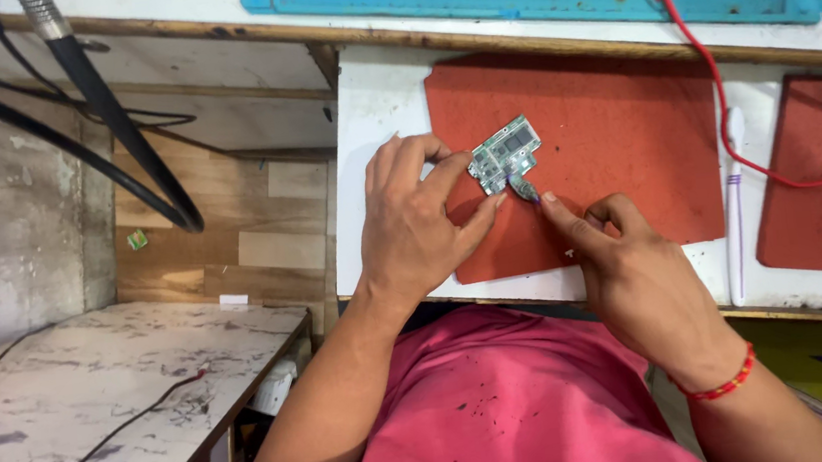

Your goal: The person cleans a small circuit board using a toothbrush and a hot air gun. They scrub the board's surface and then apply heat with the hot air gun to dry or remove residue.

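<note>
Plainly, left hand (417, 222) pinches the green circuit board (505, 153), long axis tilted up-right, right hand (637, 280) fingertip touching its lower edge.

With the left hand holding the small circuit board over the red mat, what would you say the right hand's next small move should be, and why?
Probably a gentle press or nudge of the right hand forefinger on the small grey part at the circuit board lower edge. The left hand pinches the board just above the red mat, and the right fingertip already touches that part, so only a light, steady push seems called for.
</note>
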